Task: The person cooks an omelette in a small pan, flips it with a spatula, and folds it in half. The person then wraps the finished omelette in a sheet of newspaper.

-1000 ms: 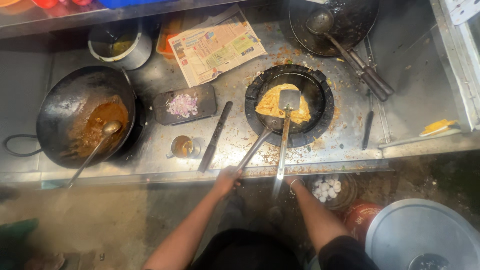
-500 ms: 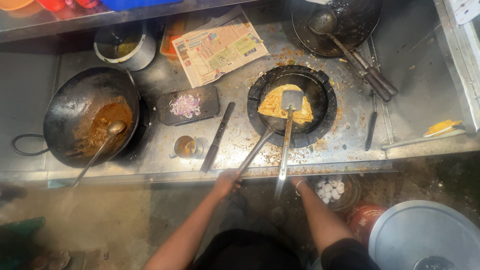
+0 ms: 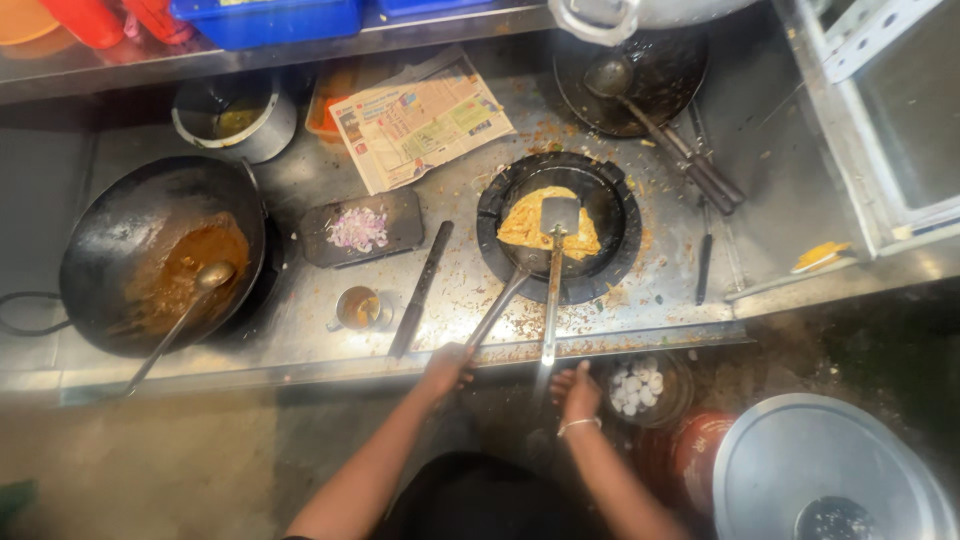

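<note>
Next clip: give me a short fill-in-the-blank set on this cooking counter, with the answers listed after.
1. The left hand grips the handle of the black ____ that holds the omelette.
2. The right hand holds a metal spatula whose blade rests on the ____.
3. The chopped onion lies on a dark ____.
4. The ladle rests in the wok on the ____ side of the counter.

Missing words: frying pan; omelette; board; left
</note>
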